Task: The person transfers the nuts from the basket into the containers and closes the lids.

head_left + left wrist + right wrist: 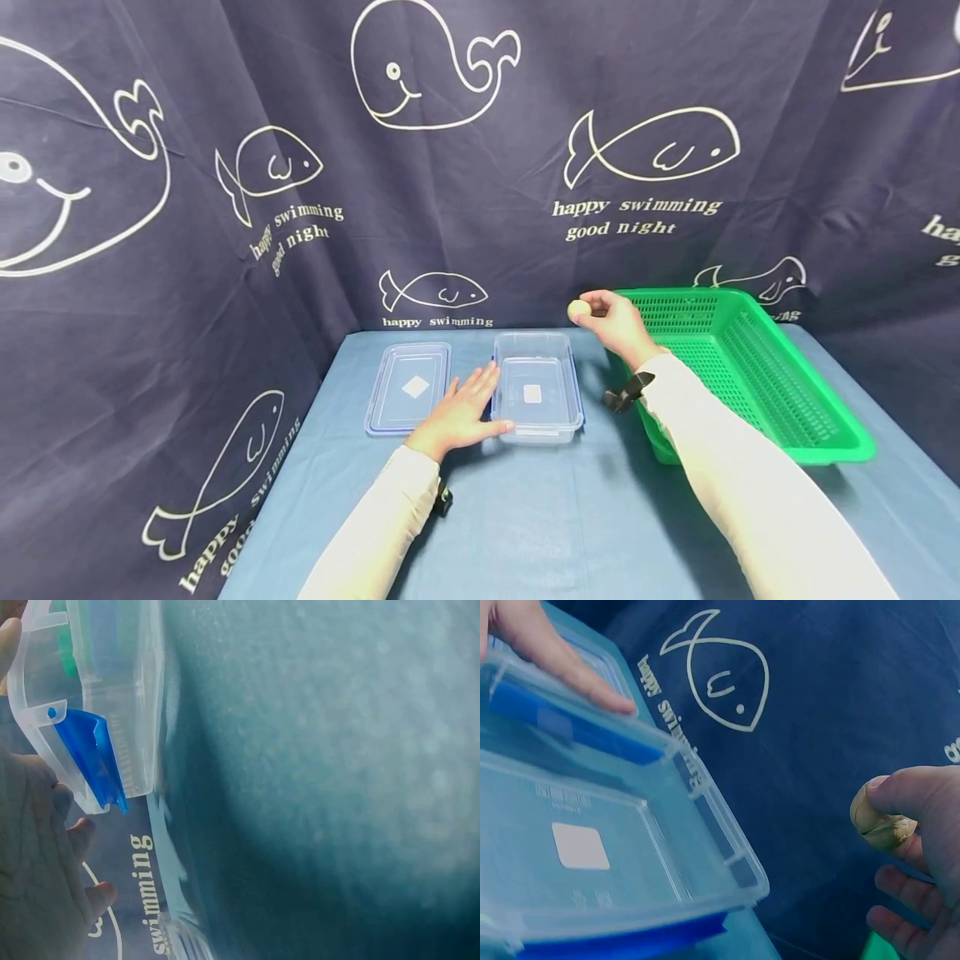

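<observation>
My right hand [618, 323] pinches a small, round, pale yellow-brown thing [881, 821] between thumb and fingers, off the table. A crease and a rougher patch mark its surface; its exact kind is unclear. To the left of that hand stands a lidless clear plastic box [534, 387] with blue side clips and a white label inside. My left hand [457, 414] rests against the box's left side, its fingers extended and the thumb at the front left corner. In the left wrist view, a blue clip [94, 757] shows beside these fingers.
The box's clear lid [410, 387], blue-edged, lies flat on the blue table cover [510, 533] to the left. A green perforated basket [836, 450] stands at the right, under my right forearm. Dark printed fabric [465, 208] hangs behind and beside the table.
</observation>
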### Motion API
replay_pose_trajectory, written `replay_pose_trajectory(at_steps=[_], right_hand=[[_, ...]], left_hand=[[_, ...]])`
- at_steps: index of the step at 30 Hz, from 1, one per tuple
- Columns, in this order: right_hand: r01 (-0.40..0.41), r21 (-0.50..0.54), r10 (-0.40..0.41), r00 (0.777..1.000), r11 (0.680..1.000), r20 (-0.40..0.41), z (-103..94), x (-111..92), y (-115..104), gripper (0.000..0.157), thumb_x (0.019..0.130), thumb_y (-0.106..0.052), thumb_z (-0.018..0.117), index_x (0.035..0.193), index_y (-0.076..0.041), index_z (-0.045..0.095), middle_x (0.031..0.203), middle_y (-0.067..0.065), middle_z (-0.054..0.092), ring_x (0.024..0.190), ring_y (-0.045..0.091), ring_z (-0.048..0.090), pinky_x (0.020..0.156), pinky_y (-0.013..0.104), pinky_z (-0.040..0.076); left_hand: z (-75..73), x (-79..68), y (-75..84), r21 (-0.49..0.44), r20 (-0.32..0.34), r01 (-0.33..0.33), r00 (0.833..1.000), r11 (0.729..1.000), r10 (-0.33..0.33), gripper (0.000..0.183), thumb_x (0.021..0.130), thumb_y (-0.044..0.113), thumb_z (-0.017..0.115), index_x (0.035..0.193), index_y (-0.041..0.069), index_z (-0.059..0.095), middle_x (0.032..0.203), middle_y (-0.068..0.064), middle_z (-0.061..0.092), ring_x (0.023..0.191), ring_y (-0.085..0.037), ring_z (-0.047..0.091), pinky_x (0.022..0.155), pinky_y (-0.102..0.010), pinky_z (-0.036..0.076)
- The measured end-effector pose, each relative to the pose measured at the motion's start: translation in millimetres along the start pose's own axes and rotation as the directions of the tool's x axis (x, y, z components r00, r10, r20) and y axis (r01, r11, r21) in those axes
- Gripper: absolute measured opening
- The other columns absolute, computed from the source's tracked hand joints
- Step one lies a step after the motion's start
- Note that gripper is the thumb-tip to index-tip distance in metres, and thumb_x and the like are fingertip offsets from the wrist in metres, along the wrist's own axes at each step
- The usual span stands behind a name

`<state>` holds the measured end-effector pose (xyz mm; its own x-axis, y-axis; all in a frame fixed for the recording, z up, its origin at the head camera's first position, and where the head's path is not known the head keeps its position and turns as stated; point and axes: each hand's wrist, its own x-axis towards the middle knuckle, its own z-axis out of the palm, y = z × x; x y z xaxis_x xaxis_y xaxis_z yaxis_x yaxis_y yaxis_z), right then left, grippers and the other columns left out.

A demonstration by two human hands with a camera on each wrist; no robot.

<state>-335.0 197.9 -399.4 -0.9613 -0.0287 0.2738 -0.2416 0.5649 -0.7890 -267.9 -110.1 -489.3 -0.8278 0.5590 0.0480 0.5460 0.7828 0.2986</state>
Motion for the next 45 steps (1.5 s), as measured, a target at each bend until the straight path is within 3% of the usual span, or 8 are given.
replay_pose_trajectory(at_steps=[11, 18, 25, 37, 42, 45], right_hand=[[-0.010, 0.073, 0.009, 1.000, 0.997, 0.024, 22.2, -7.4, -11.7, 0.041, 0.092, -0.013, 0.074, 0.128, 0.003, 0.063, 0.124, 0.023, 0.067, 0.113, 0.037, 0.065, 0.095, 0.045, 0.051], [-0.006, 0.071, 0.004, 1.000, 0.997, 0.021, 33.8, -7.9, -14.7, 0.040, 0.090, -0.014, 0.076, 0.125, 0.001, 0.065, 0.119, 0.022, 0.070, 0.108, 0.035, 0.068, 0.093, 0.045, 0.053], [-0.030, 0.060, 0.028, 0.999, 0.998, 0.041, 39.4, -11.9, -13.4, 0.040, 0.091, -0.013, 0.074, 0.127, 0.001, 0.064, 0.122, 0.023, 0.068, 0.111, 0.037, 0.067, 0.095, 0.047, 0.053], [-0.033, 0.088, 0.030, 0.999, 0.996, 0.032, 49.1, -19.3, -15.3, 0.039, 0.090, -0.014, 0.076, 0.124, 0.001, 0.066, 0.119, 0.022, 0.070, 0.109, 0.036, 0.068, 0.093, 0.047, 0.054], [-0.028, 0.097, 0.026, 0.999, 0.995, 0.024, 53.0, -20.6, -16.5, 0.040, 0.089, -0.016, 0.078, 0.124, 0.000, 0.067, 0.118, 0.021, 0.071, 0.109, 0.035, 0.068, 0.093, 0.047, 0.054], [-0.027, 0.103, 0.025, 0.999, 0.994, 0.021, 56.1, -21.2, -18.1, 0.040, 0.089, -0.018, 0.078, 0.123, 0.000, 0.067, 0.118, 0.021, 0.071, 0.109, 0.034, 0.069, 0.092, 0.046, 0.055]], left_hand=[[-1.8, 3.1, -2.6, -0.049, -0.018, -0.010, 1.000, 0.999, 0.009, 0.103, 0.090, 0.072, 0.053, 0.163, 0.010, 0.014, 0.170, -0.003, 0.010, 0.155, -0.031, 0.014, 0.119, -0.064, 0.013], [1.2, 3.4, -2.8, -0.140, -0.039, 0.002, 0.999, 0.990, -0.007, 0.102, 0.090, 0.068, 0.056, 0.163, 0.010, 0.014, 0.170, -0.002, 0.008, 0.156, -0.030, 0.010, 0.120, -0.063, 0.010], [7.0, 4.6, -0.9, -0.272, -0.018, 0.031, 0.999, 0.962, -0.037, 0.103, 0.090, 0.062, 0.062, 0.163, 0.010, 0.011, 0.170, -0.004, 0.005, 0.156, -0.032, 0.007, 0.120, -0.061, 0.011], [7.0, 11.4, 29.5, -0.236, -0.056, 0.141, 0.986, 0.962, -0.158, 0.105, 0.092, 0.067, 0.054, 0.161, 0.000, 0.012, 0.169, -0.017, 0.009, 0.155, -0.032, 0.006, 0.121, -0.059, 0.013], [13.1, 18.1, 35.7, -0.296, -0.113, 0.138, 0.978, 0.945, -0.178, 0.105, 0.093, 0.066, 0.054, 0.160, -0.003, 0.012, 0.168, -0.020, 0.009, 0.155, -0.032, 0.008, 0.121, -0.057, 0.015], [17.7, 19.7, 35.3, -0.365, -0.130, 0.135, 0.972, 0.921, -0.194, 0.106, 0.092, 0.062, 0.058, 0.160, -0.003, 0.010, 0.168, -0.021, 0.007, 0.154, -0.037, 0.011, 0.121, -0.056, 0.017]])
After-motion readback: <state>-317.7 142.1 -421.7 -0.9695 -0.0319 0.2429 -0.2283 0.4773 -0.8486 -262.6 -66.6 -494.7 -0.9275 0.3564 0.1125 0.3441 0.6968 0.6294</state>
